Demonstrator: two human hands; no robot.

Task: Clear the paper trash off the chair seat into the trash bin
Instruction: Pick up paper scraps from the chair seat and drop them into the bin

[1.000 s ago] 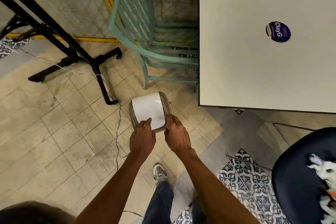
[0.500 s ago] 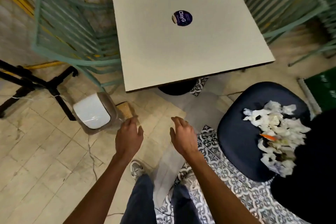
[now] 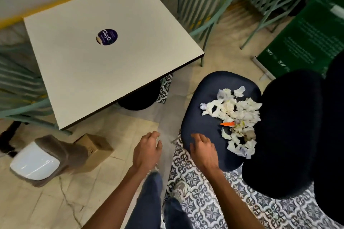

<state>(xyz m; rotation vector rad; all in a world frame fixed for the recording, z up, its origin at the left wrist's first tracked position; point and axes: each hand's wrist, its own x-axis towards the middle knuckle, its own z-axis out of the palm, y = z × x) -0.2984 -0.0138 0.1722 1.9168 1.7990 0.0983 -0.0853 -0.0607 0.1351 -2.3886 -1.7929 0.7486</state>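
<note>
A pile of crumpled white paper trash (image 3: pixel 236 115), with one orange scrap (image 3: pixel 226 124) in it, lies on the dark blue chair seat (image 3: pixel 202 121) at the right. The trash bin (image 3: pixel 39 160), brown with a white lid, stands on the floor at the lower left. My left hand (image 3: pixel 148 149) hovers over the floor between bin and chair, fingers loosely curled, holding nothing. Over the seat's near edge hangs my right hand (image 3: pixel 203 149), empty and relaxed, a short way from the paper.
A square white table (image 3: pixel 111 46) with a round purple sticker stands at the upper left. A cardboard box (image 3: pixel 94 149) sits beside the bin. Teal metal chairs (image 3: pixel 201 3) line the back. The chair's black backrest (image 3: pixel 286 132) rises at the right, a green sign (image 3: pixel 305 39) behind it.
Both hands left the bin lid and swung right toward the chair. The view turned right, so the seat and its paper came into full sight and the bin slid to the lower left.
</note>
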